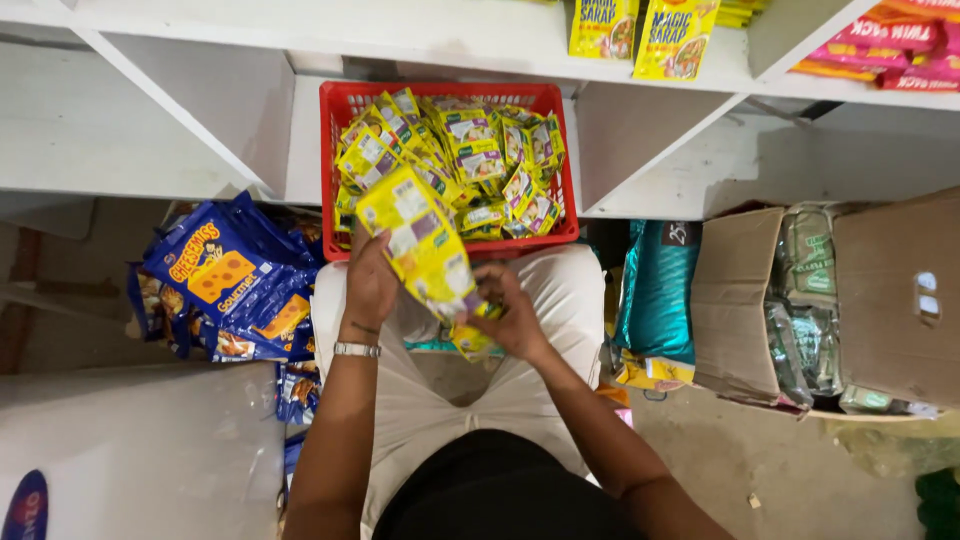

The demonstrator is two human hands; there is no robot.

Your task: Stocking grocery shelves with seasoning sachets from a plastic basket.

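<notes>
The left hand [370, 285] and right hand [512, 318] pinch a strip of yellow packets [425, 245] over the lap, just in front of the red basket [335, 170]. The basket looks nearly full already; this strip is not in yet.

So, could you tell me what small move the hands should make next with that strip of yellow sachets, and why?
Probably lift the strip of yellow sachets forward and lay it into the red basket. Both the left hand and right hand grip it just in front of the basket, which already holds matching yellow sachets and sits on the person's lap.
</notes>
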